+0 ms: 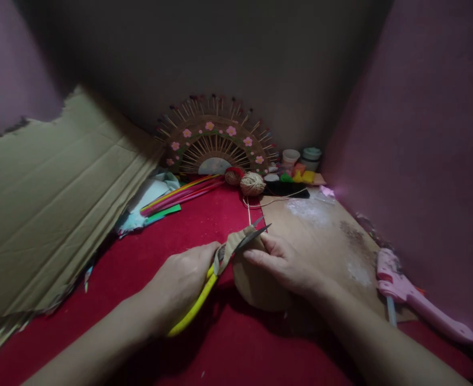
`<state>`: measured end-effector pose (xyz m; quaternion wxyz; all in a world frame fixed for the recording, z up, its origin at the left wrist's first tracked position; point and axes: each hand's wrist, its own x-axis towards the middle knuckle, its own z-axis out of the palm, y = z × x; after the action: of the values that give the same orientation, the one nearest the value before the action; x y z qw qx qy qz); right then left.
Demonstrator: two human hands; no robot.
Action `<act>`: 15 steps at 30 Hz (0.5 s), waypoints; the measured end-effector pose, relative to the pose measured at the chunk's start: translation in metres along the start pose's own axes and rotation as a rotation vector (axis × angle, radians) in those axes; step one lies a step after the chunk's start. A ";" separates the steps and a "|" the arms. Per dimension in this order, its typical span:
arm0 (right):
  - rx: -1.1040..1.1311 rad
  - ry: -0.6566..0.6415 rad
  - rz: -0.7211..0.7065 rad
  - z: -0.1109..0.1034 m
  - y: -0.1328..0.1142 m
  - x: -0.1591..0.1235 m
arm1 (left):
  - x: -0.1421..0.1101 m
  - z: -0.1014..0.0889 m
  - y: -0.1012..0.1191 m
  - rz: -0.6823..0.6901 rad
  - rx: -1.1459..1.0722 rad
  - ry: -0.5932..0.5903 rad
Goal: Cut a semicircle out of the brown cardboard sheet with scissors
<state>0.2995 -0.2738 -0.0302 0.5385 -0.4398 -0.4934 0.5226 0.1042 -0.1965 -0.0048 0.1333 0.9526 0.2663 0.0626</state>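
My left hand (pixel 182 287) is closed round the yellow handles of a pair of scissors (pixel 204 292). The blades (pixel 252 236) are partly open and bite into the edge of a rounded brown cardboard piece (pixel 256 284). My right hand (pixel 287 262) grips that cardboard piece from the right, fingers laid over its top edge next to the blades. A thin cut strip of cardboard curls up beside the blades. All of this is held low over a red cloth surface (pixel 204 220).
A large corrugated cardboard sheet (pixel 55 198) leans at the left. A fan-shaped stick craft with pink flowers (pixel 216 142) stands at the back, with twine balls (pixel 252 184), coloured sticks (pixel 180 195) and small pots (pixel 301 158). A pink glue gun (pixel 413 295) lies at right on a brown board (pixel 325 225).
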 end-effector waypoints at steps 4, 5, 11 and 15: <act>0.011 -0.007 0.004 0.001 0.001 0.001 | 0.000 0.005 -0.002 -0.010 0.023 0.031; 0.008 -0.009 0.003 0.001 0.001 0.001 | 0.000 0.006 -0.003 -0.007 0.035 0.031; 0.032 -0.012 0.013 0.001 0.002 0.000 | 0.000 0.001 0.000 -0.010 0.107 -0.066; 0.044 -0.015 0.010 0.002 0.002 0.000 | 0.001 -0.005 0.002 -0.044 0.124 -0.149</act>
<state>0.2973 -0.2741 -0.0320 0.5416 -0.4265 -0.4837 0.5393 0.1054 -0.1968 0.0010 0.0950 0.9549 0.2799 -0.0280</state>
